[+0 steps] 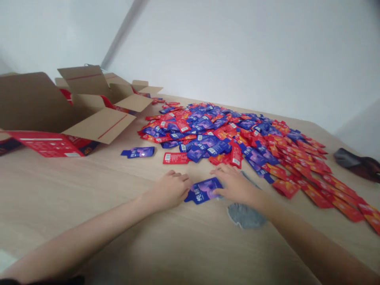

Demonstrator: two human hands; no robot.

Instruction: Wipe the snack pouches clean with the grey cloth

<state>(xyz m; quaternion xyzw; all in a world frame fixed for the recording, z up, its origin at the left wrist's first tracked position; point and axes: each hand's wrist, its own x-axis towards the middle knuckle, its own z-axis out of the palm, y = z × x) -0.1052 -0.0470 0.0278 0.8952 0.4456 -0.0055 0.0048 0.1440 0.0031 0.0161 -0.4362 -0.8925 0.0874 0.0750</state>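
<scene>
A blue pouch (204, 191) with white lettering and a pinkish-purple print lies between my hands on the wooden table. My left hand (170, 190) has its fingers curled, with the pouch's narrow left end pinched at the fingertips. Over the other end reaches my right hand (236, 185), thumb on the pouch's edge and forefinger stretched apart from it. Beneath my right wrist sits a crumpled grey-blue cloth piece (247, 216), partly hidden. Just beyond my hands are a red pouch (175, 158) and another blue pouch (138, 152), both lying flat.
A wide heap of red and blue pouches (204, 130) covers the back of the table. Overlapping red pouches (320, 182) run along the right side. Open cardboard boxes (53, 142) stand at left, flaps spread. A dark object (356, 162) lies at far right.
</scene>
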